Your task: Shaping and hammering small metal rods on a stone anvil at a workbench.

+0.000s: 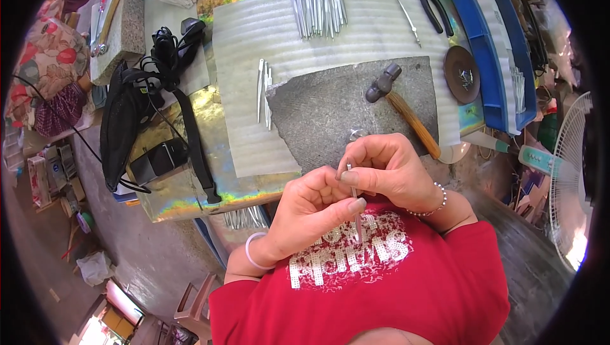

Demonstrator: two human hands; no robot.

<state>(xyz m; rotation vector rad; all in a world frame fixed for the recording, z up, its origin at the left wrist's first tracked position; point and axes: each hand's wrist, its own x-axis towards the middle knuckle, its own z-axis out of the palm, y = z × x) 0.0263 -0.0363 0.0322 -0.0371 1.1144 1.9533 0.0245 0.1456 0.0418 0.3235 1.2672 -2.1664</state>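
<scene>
Left hand (305,208) is pinched shut on the lower part of a thin metal pin (354,202), held upright near the chest, with the right hand (387,170) gripping its top — keep both pinches firm and close together. Hammer (400,107) lies on the stone slab (330,116) just beyond.

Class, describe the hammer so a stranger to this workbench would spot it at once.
Start at the grey stone slab on the white ribbed foam sheet. On the slab's right side lies the hammer, just beyond the hands. It is the only tool there with a dark metal head and a brown wooden handle.
</scene>
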